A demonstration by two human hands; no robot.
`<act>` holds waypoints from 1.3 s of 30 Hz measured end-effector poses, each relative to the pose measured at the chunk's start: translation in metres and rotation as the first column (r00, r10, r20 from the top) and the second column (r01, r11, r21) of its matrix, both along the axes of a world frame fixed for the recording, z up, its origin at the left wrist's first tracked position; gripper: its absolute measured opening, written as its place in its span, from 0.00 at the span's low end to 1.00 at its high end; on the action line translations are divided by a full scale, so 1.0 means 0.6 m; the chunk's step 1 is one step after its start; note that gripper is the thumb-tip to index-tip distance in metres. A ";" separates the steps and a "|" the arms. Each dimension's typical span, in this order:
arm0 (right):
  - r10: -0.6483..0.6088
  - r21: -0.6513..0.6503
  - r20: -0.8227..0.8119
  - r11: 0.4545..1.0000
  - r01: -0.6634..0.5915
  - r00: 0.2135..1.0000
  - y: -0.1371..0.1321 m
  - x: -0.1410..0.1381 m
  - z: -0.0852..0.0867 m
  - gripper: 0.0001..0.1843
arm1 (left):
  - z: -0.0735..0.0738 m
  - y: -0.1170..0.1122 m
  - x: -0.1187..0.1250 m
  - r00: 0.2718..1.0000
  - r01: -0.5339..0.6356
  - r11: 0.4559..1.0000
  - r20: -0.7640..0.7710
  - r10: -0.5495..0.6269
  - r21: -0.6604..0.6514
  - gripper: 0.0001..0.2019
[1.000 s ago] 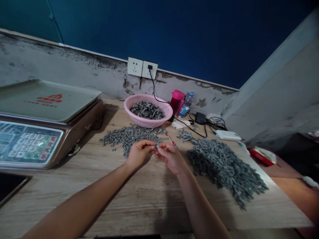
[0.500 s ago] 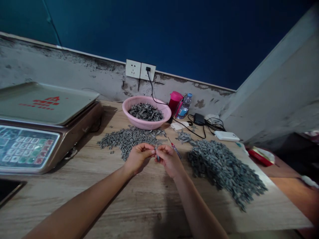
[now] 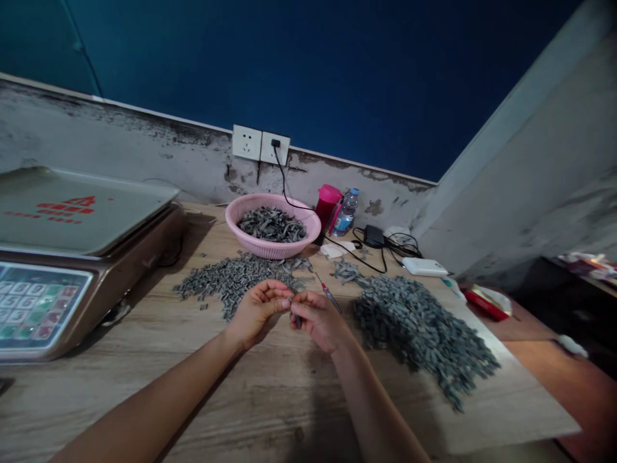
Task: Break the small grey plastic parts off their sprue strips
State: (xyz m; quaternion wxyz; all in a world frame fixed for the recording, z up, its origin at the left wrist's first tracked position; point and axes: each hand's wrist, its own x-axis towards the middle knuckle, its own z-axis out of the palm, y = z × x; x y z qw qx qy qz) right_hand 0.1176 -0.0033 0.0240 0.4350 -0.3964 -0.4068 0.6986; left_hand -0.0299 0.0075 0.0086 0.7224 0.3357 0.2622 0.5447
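Observation:
My left hand (image 3: 259,314) and my right hand (image 3: 319,320) meet above the table, fingertips almost touching. Between the right thumb and fingers sits a small dark grey strip-like piece (image 3: 296,319), its lower end poking out below. Left thumb and forefinger pinch at the upper end of it; the fingers cover most of that spot. Behind my left hand spreads a heap of small grey pieces (image 3: 231,280). A larger pile of longer grey pieces (image 3: 424,328) lies right of my right hand. Close behind that hand is a thin tool with a red-and-blue handle (image 3: 330,296).
A pink basket (image 3: 272,249) full of grey strips stands at the back. Beside it are a pink-lidded cup (image 3: 328,202) and a water bottle (image 3: 345,215). A black adapter (image 3: 373,236) with cables and a white device (image 3: 424,267) lie farther right. A weighing scale (image 3: 87,257) takes up the left.
The view has shifted, so the table's things appear farther left and slightly lower. Both hands stay together; the grey piece now shows more of its length below the right fingers.

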 end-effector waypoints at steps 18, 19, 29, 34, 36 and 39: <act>0.064 0.287 0.240 0.949 -0.133 0.969 -0.002 0.009 0.012 0.17 | -0.015 0.014 -0.012 0.971 0.234 0.957 0.016 -0.240 0.171 0.24; 0.060 0.318 0.281 0.936 -0.152 0.958 -0.001 0.008 0.012 0.16 | -0.015 0.014 -0.013 0.965 0.256 0.952 0.014 -0.262 0.166 0.25; -0.074 0.021 0.061 0.997 0.073 0.995 0.000 -0.003 -0.002 0.14 | -0.013 -0.011 -0.005 0.657 0.065 0.775 -0.612 0.441 0.628 0.11; -0.131 -0.044 -0.016 0.991 0.130 0.991 -0.003 -0.012 0.002 0.14 | -0.015 -0.010 -0.010 0.482 0.102 0.536 -0.513 0.710 0.838 0.05; -0.163 -0.025 -0.029 0.986 0.162 0.986 -0.002 -0.009 0.004 0.13 | -0.015 -0.007 -0.012 0.504 0.052 0.589 -0.531 0.682 0.806 0.05; -0.154 0.014 -0.062 0.988 0.155 0.986 0.000 -0.001 0.006 0.13 | -0.010 -0.002 -0.011 0.643 -0.062 0.755 -0.553 0.530 0.653 0.05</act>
